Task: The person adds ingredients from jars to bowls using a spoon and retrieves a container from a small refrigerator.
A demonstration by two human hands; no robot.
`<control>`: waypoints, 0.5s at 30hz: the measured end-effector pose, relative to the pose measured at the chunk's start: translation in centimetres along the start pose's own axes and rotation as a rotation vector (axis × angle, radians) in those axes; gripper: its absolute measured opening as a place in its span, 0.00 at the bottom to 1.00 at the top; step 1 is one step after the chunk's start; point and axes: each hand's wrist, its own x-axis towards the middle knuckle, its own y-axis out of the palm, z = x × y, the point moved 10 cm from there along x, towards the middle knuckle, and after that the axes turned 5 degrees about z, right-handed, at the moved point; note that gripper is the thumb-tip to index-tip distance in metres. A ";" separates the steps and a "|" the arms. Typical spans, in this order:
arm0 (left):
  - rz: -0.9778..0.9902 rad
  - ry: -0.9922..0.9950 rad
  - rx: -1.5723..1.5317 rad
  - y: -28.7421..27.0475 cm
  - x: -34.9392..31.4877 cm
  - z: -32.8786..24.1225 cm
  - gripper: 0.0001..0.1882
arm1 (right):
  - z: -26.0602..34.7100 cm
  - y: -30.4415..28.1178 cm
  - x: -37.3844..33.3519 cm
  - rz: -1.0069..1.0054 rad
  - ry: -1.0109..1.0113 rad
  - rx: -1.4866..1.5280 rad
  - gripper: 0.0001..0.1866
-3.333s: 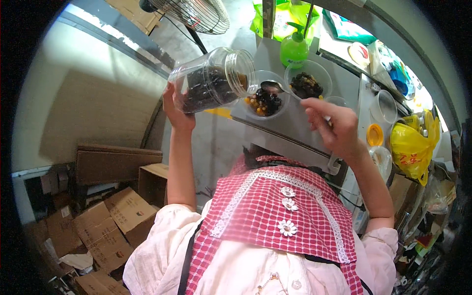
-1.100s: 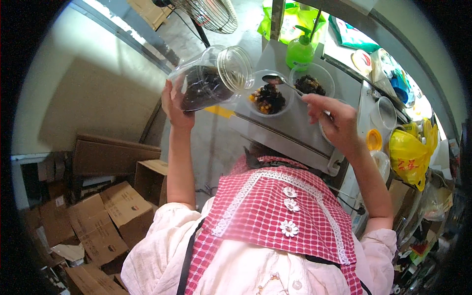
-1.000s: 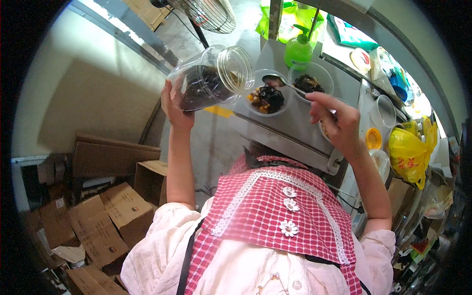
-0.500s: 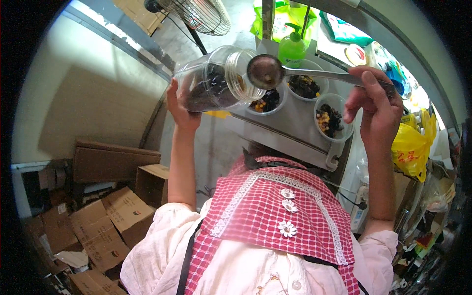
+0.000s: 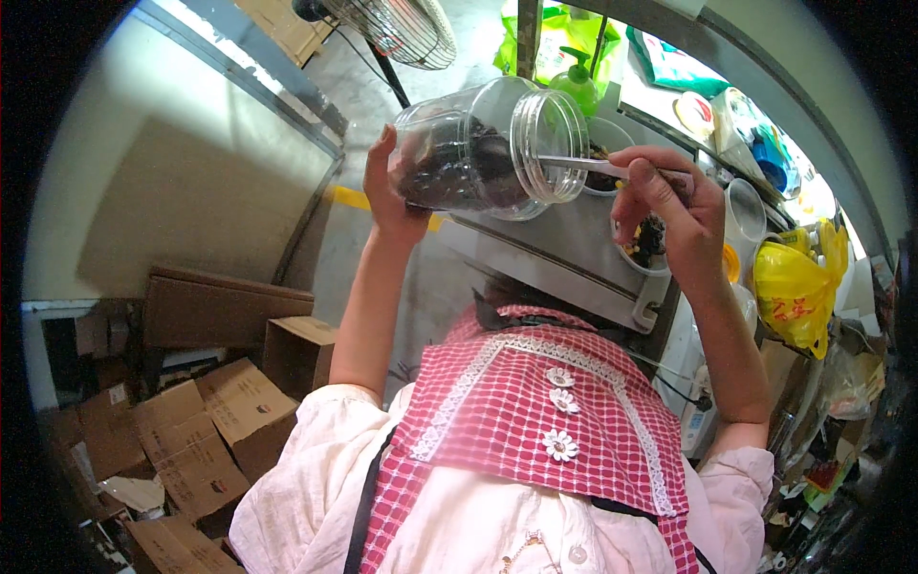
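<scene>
A clear wide-mouthed jar (image 5: 469, 143), partly filled with dark pieces, is held tilted almost on its side, its mouth toward the right. My left hand (image 5: 394, 206) grips it near the base. In my right hand (image 5: 679, 206) is a long-handled metal spoon (image 5: 585, 164); its handle passes through the jar's mouth, and its bowl is among the dark contents. Below my right hand stands a clear plastic cup (image 5: 643, 251) with dark and yellow bits. Another such cup (image 5: 601, 182) shows partly behind the spoon handle.
The cups stand on a grey surface (image 5: 545, 239). Behind them is a green pump bottle (image 5: 576, 88). A fan (image 5: 416, 33) stands at the far left, with cardboard boxes (image 5: 191, 459) lower left. On the right are a clear container (image 5: 744, 212) and a yellow plastic bag (image 5: 798, 297).
The jar has moved right and now hides one cup. My right hand has moved left and down, bringing the spoon's bowl from outside the mouth into the jar.
</scene>
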 end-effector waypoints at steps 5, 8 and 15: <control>0.052 -0.018 -0.099 1.5 0.0 0.6 0.37 | -2.3 -1.9 0.3 -0.138 0.188 0.127 0.16; 0.011 -0.055 -0.087 1.2 0.0 1.3 0.37 | -2.8 -2.8 0.4 -0.178 0.213 0.183 0.16; 0.025 -0.081 -0.079 1.6 0.1 2.2 0.40 | -0.5 -3.8 0.8 -0.250 0.108 0.104 0.16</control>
